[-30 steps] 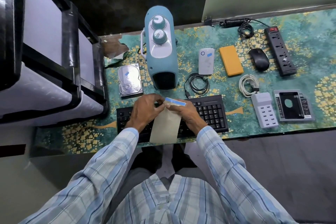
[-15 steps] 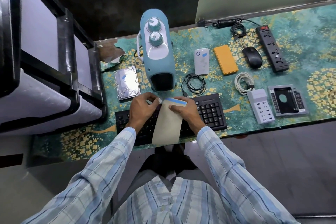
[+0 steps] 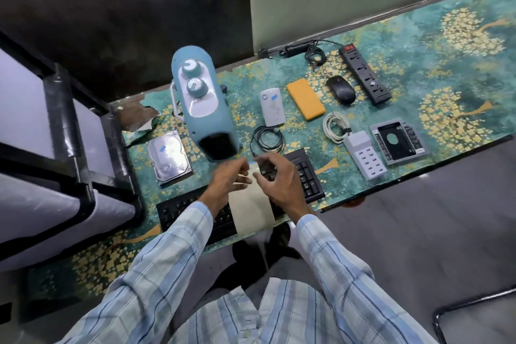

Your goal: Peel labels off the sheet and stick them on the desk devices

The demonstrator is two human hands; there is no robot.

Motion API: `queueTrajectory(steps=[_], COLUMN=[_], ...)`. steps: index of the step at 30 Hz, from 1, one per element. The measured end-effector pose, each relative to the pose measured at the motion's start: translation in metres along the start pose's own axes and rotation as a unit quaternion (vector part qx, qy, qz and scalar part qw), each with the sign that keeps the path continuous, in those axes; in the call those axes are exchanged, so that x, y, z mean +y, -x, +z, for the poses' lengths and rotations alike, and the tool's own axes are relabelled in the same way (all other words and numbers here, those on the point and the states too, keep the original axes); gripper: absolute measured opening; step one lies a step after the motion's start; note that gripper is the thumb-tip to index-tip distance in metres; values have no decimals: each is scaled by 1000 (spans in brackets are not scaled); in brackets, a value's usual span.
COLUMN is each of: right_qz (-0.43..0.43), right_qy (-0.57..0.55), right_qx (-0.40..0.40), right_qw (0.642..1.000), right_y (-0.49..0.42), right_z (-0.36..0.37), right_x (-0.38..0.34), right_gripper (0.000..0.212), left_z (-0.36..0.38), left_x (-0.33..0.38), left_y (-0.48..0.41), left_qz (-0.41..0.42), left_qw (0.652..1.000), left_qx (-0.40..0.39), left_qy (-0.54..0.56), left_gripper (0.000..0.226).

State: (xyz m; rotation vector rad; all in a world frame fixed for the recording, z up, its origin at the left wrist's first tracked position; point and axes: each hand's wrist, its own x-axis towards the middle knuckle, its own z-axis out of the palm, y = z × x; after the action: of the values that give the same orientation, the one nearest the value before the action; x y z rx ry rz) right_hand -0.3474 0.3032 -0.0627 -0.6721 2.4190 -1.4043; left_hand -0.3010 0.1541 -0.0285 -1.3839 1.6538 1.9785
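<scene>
We hold the sheet [image 3: 251, 212] just below the centre of the frame, over the keyboard [image 3: 308, 179], its beige tail hanging toward our lap. Our left hand [image 3: 227, 180] pinches its top edge, fingers curled on the paper. Our right hand [image 3: 277, 180] sits just beside it, thumb and forefinger drawn close at a speck of blue, likely a label [image 3: 253, 162]; blur keeps us from telling whether they have closed on it. We judge the sheet feather-light and limp, so it wants support near the spot being peeled, not at the far end. The label should be thin, floppy and tacky underneath, best lifted by one corner with a nail and carried by that edge, lest it curl onto itself. The hard drive [image 3: 169, 158] at left and the white power bank [image 3: 272, 107] above centre already carry blue tags; the orange power bank [image 3: 305, 102] and mouse [image 3: 340, 89] show none
</scene>
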Motion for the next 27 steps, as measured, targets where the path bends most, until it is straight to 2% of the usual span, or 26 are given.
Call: queueTrajectory(steps=[4,9,13,16,21,25,27], right_qz=[14,25,66,105,150,170,175], right_qy=[-29,-47,-71,-93,-132,-159,-156], right_qx=[34,48,77,99,109,111,107], right_qw=[999,997,992,985,974,966,966], right_y=[-9,-24,-42,-62,-91,-114,-125], right_z=[-26,-57,-95,-124,-158,-171,-174], right_x=[6,20,45,65,90,95,98], right_gripper=[9,5,3,4,8,8,9], left_z=[28,63,109,144,184,205,216], left_x=[16,29,43,56,66,81,86], left_y=[-5,-14,-22,-37,-73,-101,-116], left_qz=[-20,-24,-18,-4,74,118,118], left_qw=[999,999,999,999,983,929,914], left_qx=[-26,-42,-47,-23,18,85,108], left_qy=[-5,-11,-1,-22,-164,-341,-373], left_gripper=[6,14,20,19,33,58,75])
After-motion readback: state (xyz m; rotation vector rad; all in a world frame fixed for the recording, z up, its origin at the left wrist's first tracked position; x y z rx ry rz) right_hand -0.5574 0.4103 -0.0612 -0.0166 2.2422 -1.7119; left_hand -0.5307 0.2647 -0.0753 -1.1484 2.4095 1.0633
